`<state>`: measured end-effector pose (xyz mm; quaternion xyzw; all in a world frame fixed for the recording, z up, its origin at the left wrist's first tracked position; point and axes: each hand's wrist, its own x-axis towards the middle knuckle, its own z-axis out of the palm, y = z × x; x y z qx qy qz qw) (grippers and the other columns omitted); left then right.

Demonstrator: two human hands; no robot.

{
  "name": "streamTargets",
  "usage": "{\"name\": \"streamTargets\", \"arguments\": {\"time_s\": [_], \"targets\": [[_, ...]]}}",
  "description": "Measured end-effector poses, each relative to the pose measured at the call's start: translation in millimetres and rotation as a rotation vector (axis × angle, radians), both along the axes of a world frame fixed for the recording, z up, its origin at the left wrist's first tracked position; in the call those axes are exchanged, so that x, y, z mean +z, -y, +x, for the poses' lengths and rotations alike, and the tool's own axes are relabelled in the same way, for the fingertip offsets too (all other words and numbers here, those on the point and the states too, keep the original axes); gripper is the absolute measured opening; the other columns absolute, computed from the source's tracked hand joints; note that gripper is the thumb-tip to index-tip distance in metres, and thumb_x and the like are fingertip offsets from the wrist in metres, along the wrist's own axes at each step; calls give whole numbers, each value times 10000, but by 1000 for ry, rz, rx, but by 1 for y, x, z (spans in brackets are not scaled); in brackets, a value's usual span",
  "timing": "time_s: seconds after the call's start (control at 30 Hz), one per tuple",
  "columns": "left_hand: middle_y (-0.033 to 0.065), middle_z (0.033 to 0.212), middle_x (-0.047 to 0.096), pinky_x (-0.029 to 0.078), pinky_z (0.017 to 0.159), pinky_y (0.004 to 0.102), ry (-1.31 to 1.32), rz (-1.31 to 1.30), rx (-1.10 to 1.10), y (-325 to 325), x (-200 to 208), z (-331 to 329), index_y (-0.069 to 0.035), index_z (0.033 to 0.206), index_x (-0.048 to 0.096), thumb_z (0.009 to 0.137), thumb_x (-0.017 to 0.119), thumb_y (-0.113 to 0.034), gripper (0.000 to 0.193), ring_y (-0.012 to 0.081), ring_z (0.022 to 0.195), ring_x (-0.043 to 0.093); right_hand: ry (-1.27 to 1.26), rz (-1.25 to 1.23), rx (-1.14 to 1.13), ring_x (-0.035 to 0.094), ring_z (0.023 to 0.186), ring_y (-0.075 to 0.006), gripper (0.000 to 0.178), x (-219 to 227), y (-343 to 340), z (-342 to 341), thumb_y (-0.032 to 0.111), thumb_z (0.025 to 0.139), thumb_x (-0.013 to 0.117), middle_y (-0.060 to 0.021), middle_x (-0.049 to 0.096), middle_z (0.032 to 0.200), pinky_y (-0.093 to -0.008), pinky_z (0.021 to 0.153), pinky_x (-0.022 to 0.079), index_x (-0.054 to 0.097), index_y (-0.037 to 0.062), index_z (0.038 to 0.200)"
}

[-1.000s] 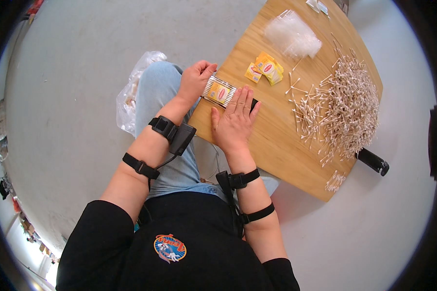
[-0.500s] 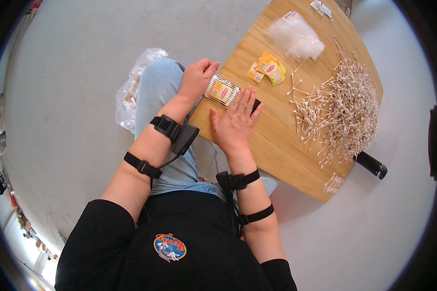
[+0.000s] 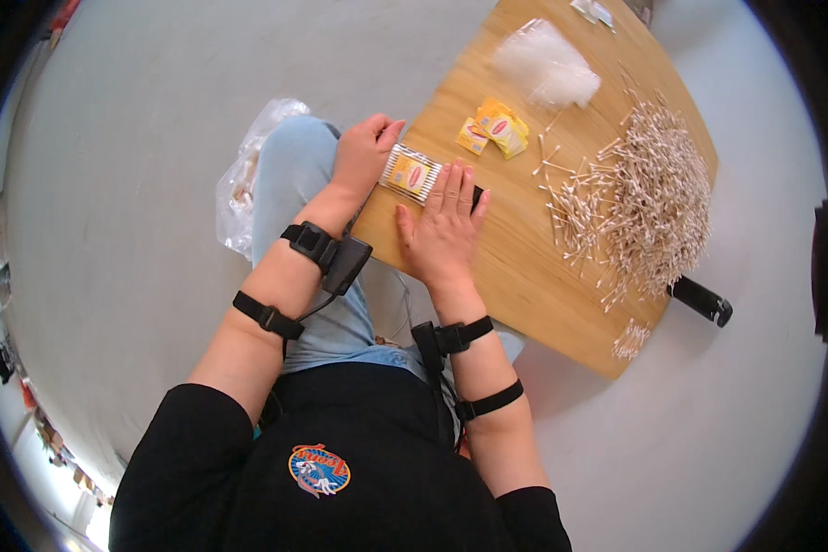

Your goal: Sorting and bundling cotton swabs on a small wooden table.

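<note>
A clear flat pack of cotton swabs with a yellow card (image 3: 408, 173) inside lies at the left edge of the wooden table. My right hand (image 3: 443, 225) rests flat, fingers stretched out, over the pack's right end. Part of a black object (image 3: 477, 196) shows under those fingertips; the rest of it is hidden. Beside the pack's left end, my left hand (image 3: 364, 155) is closed with its fingers curled in. What those fingers hold, if anything, is hidden.
Several loose yellow cards (image 3: 497, 127) lie beyond the pack, near a stack of clear plastic bags (image 3: 547, 64). A large heap of loose cotton swabs (image 3: 658, 193) covers the table's right side. A black cylinder (image 3: 701, 301) juts past the edge. A plastic bag (image 3: 237, 202) sits beside my leg.
The table and the things on it have shifted slightly left in the picture. Both hands keep nearly the same place at the pack, my right one still flat on it.
</note>
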<state>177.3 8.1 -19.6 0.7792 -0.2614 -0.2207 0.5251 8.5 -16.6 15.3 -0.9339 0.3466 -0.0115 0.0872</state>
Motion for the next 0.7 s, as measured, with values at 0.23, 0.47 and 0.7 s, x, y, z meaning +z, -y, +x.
{"name": "streamTargets", "arguments": {"time_s": [0.23, 0.47, 0.7], "targets": [[159, 708, 658, 477, 585, 390, 188, 81, 48, -5, -9, 7, -21, 866, 669, 939, 633, -311, 301, 307, 647, 639, 51, 30, -27, 122, 1509, -326, 849, -3, -2, 4, 534, 936, 472, -210, 213, 1602, -564, 1199, 28, 273, -68, 1500], [116, 699, 653, 466, 600, 344, 204, 91, 171, -27, -14, 27, 4, 877, 663, 954, 621, -313, 328, 207, 623, 591, 170, 52, -25, 177, 1493, -330, 768, -5, 0, -2, 473, 949, 495, -199, 262, 1584, -538, 1205, 82, 314, -38, 1492], [111, 720, 639, 455, 597, 340, 382, 62, 228, -60, 3, 10, -7, 904, 654, 977, 590, -284, 293, 200, 625, 579, 271, -143, -294, 233, 1470, -341, 687, -19, 34, -71, 357, 917, 587, -179, 324, 1553, -532, 1197, 147, 373, -5, 1460]]}}
